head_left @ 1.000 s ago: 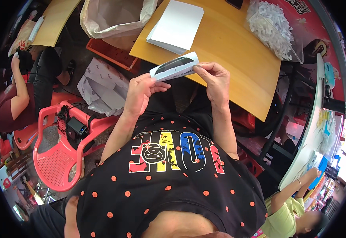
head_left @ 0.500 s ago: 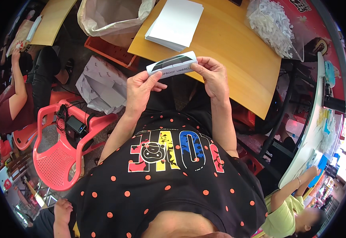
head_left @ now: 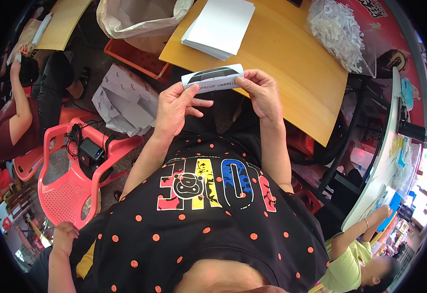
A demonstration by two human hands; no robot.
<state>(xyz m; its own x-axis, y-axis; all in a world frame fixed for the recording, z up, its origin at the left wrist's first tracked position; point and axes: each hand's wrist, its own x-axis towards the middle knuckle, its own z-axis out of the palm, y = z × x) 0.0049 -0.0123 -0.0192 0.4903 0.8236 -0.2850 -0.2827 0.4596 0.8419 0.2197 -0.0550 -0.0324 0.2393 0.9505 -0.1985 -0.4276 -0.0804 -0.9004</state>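
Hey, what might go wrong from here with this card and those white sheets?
The curved umbrella-print card could crease, since the left hand and right hand pinch its opposite ends. The uneven stack of white sheets lies close to the left edge of the yellowish table, so a bump might knock some off.

Left hand (head_left: 174, 110) and right hand (head_left: 263, 95) both pinch — thumbs (head_left: 190, 92) uppermost.

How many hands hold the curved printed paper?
2: left hand at the left end of the curved printed paper, right hand at its right end; none looks hidden.
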